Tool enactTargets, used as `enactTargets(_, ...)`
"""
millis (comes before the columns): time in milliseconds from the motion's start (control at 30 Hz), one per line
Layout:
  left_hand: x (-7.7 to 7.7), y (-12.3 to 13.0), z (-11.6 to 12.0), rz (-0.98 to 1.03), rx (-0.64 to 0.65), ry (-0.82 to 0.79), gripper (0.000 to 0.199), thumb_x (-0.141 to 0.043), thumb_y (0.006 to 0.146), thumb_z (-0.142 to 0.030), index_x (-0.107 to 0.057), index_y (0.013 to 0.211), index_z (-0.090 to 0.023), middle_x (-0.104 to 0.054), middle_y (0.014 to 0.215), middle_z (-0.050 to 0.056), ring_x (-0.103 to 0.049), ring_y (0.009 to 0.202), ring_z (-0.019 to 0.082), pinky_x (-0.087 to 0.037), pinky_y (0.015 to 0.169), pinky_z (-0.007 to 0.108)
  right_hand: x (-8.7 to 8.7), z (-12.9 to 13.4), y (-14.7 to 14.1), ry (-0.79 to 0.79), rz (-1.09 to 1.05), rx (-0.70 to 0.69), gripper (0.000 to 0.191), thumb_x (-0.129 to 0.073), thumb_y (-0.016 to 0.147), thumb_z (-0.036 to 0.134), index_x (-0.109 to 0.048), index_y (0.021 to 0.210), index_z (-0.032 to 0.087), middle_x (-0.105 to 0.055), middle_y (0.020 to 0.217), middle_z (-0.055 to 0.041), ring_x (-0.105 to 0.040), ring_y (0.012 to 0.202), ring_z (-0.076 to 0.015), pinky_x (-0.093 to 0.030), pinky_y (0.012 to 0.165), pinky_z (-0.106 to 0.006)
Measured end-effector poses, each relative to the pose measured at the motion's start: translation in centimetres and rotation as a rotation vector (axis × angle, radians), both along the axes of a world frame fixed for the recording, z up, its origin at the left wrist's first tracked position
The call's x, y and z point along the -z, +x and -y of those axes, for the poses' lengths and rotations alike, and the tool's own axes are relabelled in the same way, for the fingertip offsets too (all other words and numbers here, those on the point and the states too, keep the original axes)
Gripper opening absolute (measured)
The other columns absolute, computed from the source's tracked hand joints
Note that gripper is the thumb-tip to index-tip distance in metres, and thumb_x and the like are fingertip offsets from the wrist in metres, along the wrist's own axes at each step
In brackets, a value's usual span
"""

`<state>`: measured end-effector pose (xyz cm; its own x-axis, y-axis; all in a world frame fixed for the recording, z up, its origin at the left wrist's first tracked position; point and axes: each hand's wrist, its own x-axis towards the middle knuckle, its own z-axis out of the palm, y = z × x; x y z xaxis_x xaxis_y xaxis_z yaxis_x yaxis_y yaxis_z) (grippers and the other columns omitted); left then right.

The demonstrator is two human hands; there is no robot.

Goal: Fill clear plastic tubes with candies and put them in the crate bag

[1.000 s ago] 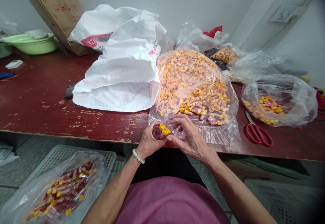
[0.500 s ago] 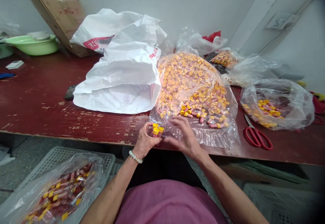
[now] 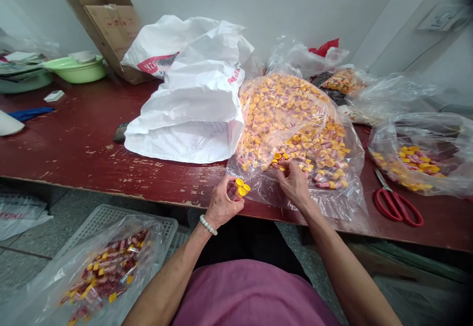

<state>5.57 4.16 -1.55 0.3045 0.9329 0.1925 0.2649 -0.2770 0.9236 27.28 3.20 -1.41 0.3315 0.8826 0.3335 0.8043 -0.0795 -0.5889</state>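
My left hand [image 3: 224,202] is closed around three small tubes [image 3: 240,188] with yellow caps and red printed sides, held caps up over the table's front edge. My right hand [image 3: 293,183] reaches into the mouth of a big clear plastic bag [image 3: 254,178] full of the same yellow-capped tubes [image 3: 288,101]. Its fingers are bent down at the loose tubes near the opening; whether they grip one is hidden. A white woven sack [image 3: 181,128] lies just left of the clear bag.
Red-handled scissors [image 3: 397,205] and a smaller clear bag of tubes [image 3: 421,163] lie to the right. Below left, a bag of filled tubes [image 3: 107,267] rests on a grey plastic crate [image 3: 162,222]. Behind stand a cardboard box [image 3: 114,30] and green basin [image 3: 79,72].
My right hand has moved from beside my left hand, forward and right, to the tubes at the bag's mouth. My left hand keeps its tubes. The view has shifted a little left.
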Motion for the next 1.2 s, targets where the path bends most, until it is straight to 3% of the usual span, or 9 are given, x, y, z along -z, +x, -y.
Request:
enactTargets(67, -0.1, 0.0, -0.1, -0.029, 0.007, 0.009, 0.042, -0.063, 0.059, -0.010, -0.049, 0.097, -0.019, -0.063, 0.085, 0.001, -0.063, 0.076, 0.016, -0.049, 0.070, 0.026, -1.9, 1.8, -0.9, 0.089, -0.177, -0.159, 0.022, -0.049, 0.087, 0.029, -0.056, 0.105, 0.017, -0.062, 0.088, -0.0060, -0.056, 0.068, -0.0153, -0.046, 0.061, -0.029)
enactTargets(200, -0.5, 0.4, 0.0, -0.109, 0.047, 0.072, 0.036, -0.063, 0.062, -0.013, -0.050, 0.095, -0.019, -0.063, 0.081, 0.000, -0.061, 0.073, 0.016, -0.047, 0.068, 0.026, -5.7, 4.4, -4.2, 0.183, -0.192, -0.574, 0.019, -0.048, 0.089, 0.021, -0.059, 0.105, 0.021, -0.059, 0.100, -0.0066, -0.057, 0.087, -0.0159, -0.048, 0.074, -0.029)
enactTargets(333, -0.7, 0.7, 0.3, -0.126, 0.071, 0.079, 0.031, -0.064, 0.064, -0.016, -0.050, 0.093, -0.019, -0.063, 0.077, -0.001, -0.060, 0.068, 0.015, -0.045, 0.063, 0.025, -6.5, 4.7, -6.0, 0.166, -0.131, -0.735, 0.026, -0.046, 0.090, 0.016, -0.055, 0.113, 0.023, -0.060, 0.103, -0.0065, -0.057, 0.095, -0.0163, -0.048, 0.083, -0.031)
enactTargets(467, -0.6, 0.7, 0.4, -0.087, 0.073, 0.049, 0.035, -0.065, 0.063, -0.016, -0.050, 0.094, -0.018, -0.064, 0.079, 0.000, -0.061, 0.070, 0.016, -0.045, 0.063, 0.025, -5.8, 4.6, -5.8, 0.244, -0.136, -0.662, 0.039, -0.053, 0.086, 0.021, -0.044, 0.124, 0.021, -0.056, 0.113, -0.0097, -0.055, 0.099, -0.0186, -0.049, 0.083, -0.034)
enactTargets(700, -0.5, 0.7, 0.1, -0.058, 0.079, -0.017, 0.036, -0.065, 0.059, -0.013, -0.052, 0.093, -0.017, -0.062, 0.079, -0.001, -0.058, 0.068, 0.013, -0.045, 0.063, 0.023, -3.7, 5.8, -7.3, 0.145, 0.114, -0.622, 0.050, -0.066, 0.074, 0.044, -0.050, 0.114, 0.019, -0.049, 0.126, -0.0128, -0.045, 0.111, -0.0289, -0.038, 0.094, -0.049)
enactTargets(900, 0.1, 0.7, -0.3, -0.015, 0.043, -0.065, 0.040, -0.069, 0.057, -0.016, -0.052, 0.094, -0.016, -0.063, 0.081, 0.001, -0.058, 0.070, 0.013, -0.048, 0.065, 0.024, -3.0, 5.0, -6.6, 0.141, 0.073, -0.596, 0.045, -0.060, 0.081, 0.047, -0.052, 0.118, 0.023, -0.042, 0.136, -0.0104, -0.043, 0.118, -0.0262, -0.037, 0.096, -0.043)
enactTargets(1000, 0.2, 0.5, -0.4, 0.041, 0.047, -0.114, 0.043, -0.069, 0.057, -0.016, -0.051, 0.096, -0.015, -0.063, 0.081, 0.001, -0.060, 0.070, 0.014, -0.050, 0.066, 0.025, -2.2, 2.6, -2.8, 0.153, 0.097, -0.325, 0.026, -0.046, 0.091, 0.032, -0.055, 0.112, 0.019, -0.055, 0.115, -0.0110, -0.049, 0.108, -0.0224, -0.041, 0.091, -0.038)
enactTargets(1067, 0.3, 0.3, -0.3, 0.055, 0.052, -0.120, 0.044, -0.068, 0.057, -0.015, -0.050, 0.097, -0.016, -0.063, 0.081, 0.001, -0.061, 0.071, 0.015, -0.050, 0.066, 0.025, -1.2, 0.5, 0.0, -0.007, 0.316, -0.066, 0.022, -0.044, 0.090, 0.024, -0.058, 0.105, 0.015, -0.058, 0.104, -0.0122, -0.049, 0.101, -0.0240, -0.040, 0.088, -0.037)
enactTargets(1200, 0.1, 0.2, 0.2, 0.025, 0.054, -0.060, 0.040, -0.065, 0.058, -0.014, -0.051, 0.096, -0.017, -0.064, 0.083, 0.000, -0.062, 0.071, 0.014, -0.050, 0.065, 0.024, 0.2, -2.5, 3.1, -0.318, 0.607, 0.053, 0.028, -0.042, 0.091, 0.025, -0.055, 0.114, 0.015, -0.054, 0.108, -0.0133, -0.049, 0.099, -0.0243, -0.041, 0.078, -0.031)
